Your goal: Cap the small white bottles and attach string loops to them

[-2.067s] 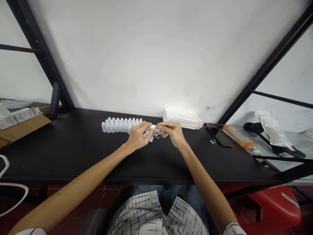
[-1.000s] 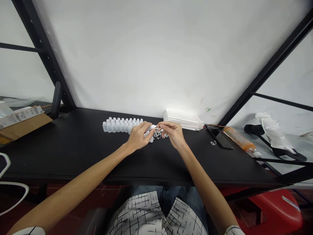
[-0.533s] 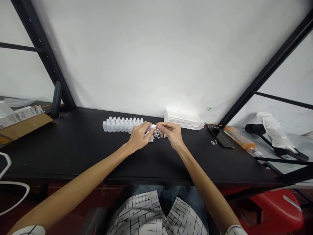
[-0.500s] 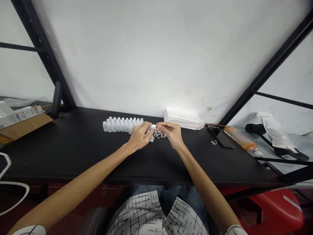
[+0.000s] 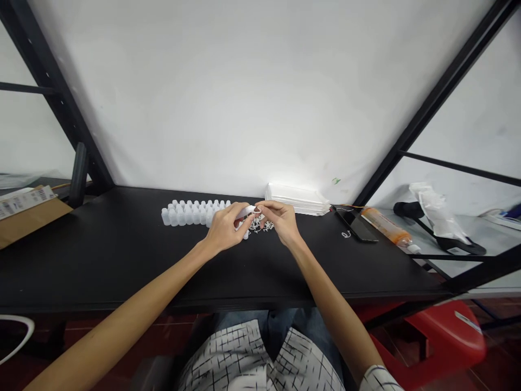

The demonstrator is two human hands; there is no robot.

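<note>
My left hand is closed round a small white bottle, which it holds tilted above the black table. At the bottle's tip, my right hand pinches a thin white ring between thumb and fingers. Below both hands lies a loose pile of small white rings, partly hidden by the fingers. Rows of translucent white bottles stand upright to the left of my left hand.
Behind my right hand lies a stack of white sheets. Further right are a single white ring, a dark phone and an orange-labelled bottle. A cardboard box sits at the far left.
The camera view has shifted, so the table items appear slightly further left. Both hands remain together at the bottle's tip, and more of the bottle's white body now shows.
</note>
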